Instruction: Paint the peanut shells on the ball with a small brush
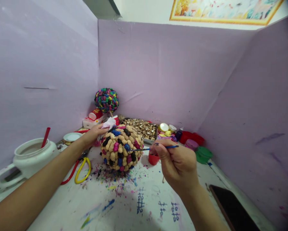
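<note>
A ball covered in peanuts (122, 150) sits on the table in front of me. Most of its shells are bare tan; some are painted blue, black or magenta. In my right hand (179, 163), closed in a pinch, is a thin blue paintbrush (144, 149), its tip touching a blue peanut on the ball's front. My left hand (94, 134) is at the ball's upper left, its fingers closed on a crumpled pale tissue (109, 123) against the ball. Those fingertips are partly hidden. Behind the brush hand stands a small red cup (153, 159).
At the back are a fully painted ball (106, 100) and a tray of shells (144, 129). To the left stand a white pot (35, 154) and scissors (83, 171). Green lids (203, 154) and a phone (232, 208) lie right. Paint flecks mark the white tabletop (124, 205).
</note>
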Demonstrator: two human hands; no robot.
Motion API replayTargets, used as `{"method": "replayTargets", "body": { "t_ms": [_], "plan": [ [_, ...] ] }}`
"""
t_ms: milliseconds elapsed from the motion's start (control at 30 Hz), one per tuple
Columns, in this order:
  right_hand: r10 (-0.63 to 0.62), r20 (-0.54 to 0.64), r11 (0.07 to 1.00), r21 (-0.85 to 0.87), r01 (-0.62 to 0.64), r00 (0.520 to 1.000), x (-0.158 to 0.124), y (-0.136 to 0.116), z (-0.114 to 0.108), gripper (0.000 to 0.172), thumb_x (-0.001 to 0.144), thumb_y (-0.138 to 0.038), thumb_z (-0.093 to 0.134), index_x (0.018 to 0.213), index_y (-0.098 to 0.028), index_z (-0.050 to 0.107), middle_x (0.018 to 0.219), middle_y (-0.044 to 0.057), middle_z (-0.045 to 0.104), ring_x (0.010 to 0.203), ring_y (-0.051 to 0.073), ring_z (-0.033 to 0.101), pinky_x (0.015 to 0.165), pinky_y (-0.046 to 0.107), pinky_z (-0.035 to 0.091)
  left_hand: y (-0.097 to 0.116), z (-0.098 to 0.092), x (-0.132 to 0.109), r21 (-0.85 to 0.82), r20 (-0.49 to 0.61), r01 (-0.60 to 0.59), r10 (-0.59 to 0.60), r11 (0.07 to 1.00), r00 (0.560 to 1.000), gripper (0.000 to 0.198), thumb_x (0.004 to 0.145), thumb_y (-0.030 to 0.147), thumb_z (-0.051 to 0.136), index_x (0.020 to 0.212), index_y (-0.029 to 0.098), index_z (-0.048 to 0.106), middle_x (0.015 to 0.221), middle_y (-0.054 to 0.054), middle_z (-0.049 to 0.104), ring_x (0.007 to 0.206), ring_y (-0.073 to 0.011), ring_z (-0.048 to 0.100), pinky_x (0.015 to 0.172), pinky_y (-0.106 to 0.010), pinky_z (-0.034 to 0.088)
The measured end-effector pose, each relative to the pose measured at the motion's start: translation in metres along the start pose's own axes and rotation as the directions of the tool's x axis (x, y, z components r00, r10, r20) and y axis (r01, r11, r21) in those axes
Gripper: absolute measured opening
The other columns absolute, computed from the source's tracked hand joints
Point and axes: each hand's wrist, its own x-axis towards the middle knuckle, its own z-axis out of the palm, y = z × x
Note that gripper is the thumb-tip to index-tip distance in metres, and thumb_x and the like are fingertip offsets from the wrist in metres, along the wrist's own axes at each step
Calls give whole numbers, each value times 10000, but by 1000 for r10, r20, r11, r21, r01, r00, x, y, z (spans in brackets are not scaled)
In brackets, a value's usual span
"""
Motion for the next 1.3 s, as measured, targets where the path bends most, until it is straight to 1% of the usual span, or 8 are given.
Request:
{"method": "replayTargets", "body": {
  "t_ms": [233, 333, 500, 733, 967, 1067, 1200, 1300],
  "plan": [
    [54, -80, 998, 28, -52, 995, -3, 2, -3, 208, 918, -183, 493, 742, -184, 602, 573, -9, 640, 527, 113, 636, 487, 212, 474, -2, -2, 1, -5, 22, -20, 20, 1000, 1000, 440, 630, 372, 777, 1004, 153, 703, 924, -80, 778, 860, -308, 720, 745, -366, 561],
    [29, -65, 999, 47, -26, 997, -3, 1, 2, 205, 922, -179, 482, 766, -179, 615, 652, 15, 680, 572, 114, 646, 529, 221, 502, -2, -2, 1, 6, -4, -5, 5, 1000, 1000, 402, 631, 364, 775, 974, 164, 711, 901, -75, 781, 835, -304, 724, 720, -358, 569],
    [16, -17, 999, 32, -16, 1000, -2, 0, 4, 239, 928, -185, 467, 732, -180, 603, 616, 12, 662, 539, 110, 621, 508, 220, 487, 1, 1, -1, 32, -22, -27, 27, 999, 999, 426, 622, 366, 773, 990, 158, 718, 918, -86, 778, 886, -325, 715, 750, -372, 570],
    [25, -64, 998, 58, -21, 998, -2, -1, 2, 229, 925, -178, 468, 739, -185, 601, 624, 11, 663, 551, 111, 629, 522, 222, 497, 0, 1, 0, 21, -4, -17, 17, 1000, 1000, 441, 623, 370, 765, 1007, 158, 716, 896, -82, 779, 874, -326, 718, 749, -374, 571],
    [56, -18, 996, 66, -54, 998, -4, 2, 5, 223, 935, -195, 465, 761, -182, 603, 631, 7, 659, 545, 104, 618, 509, 217, 486, 5, 5, -2, -8, -51, 42, -42, 999, 998, 406, 577, 327, 769, 944, 161, 713, 799, -60, 778, 784, -303, 726, 662, -350, 580],
    [71, -23, 996, 59, -69, 997, -5, 3, 5, 214, 937, -202, 469, 773, -189, 606, 629, 0, 657, 546, 105, 616, 508, 219, 481, 4, 5, -2, -4, -47, 33, -33, 999, 998, 385, 592, 328, 763, 937, 164, 712, 794, -58, 778, 753, -294, 726, 651, -353, 581],
    [81, -60, 992, 102, -75, 995, -5, 3, 5, 185, 931, -187, 487, 792, -191, 609, 636, -5, 654, 578, 103, 626, 528, 214, 479, 2, 4, 0, -12, -34, 11, -12, 1000, 999, 408, 590, 340, 768, 955, 166, 713, 817, -61, 781, 796, -307, 728, 689, -361, 583],
    [77, -45, 992, 100, -72, 996, -5, 4, 7, 189, 932, -181, 482, 793, -188, 610, 638, -5, 654, 574, 100, 625, 532, 211, 480, 2, 4, -1, -18, -43, 16, -17, 1000, 999, 424, 580, 341, 772, 962, 167, 712, 809, -62, 782, 811, -315, 729, 678, -359, 587]
  ]
}}
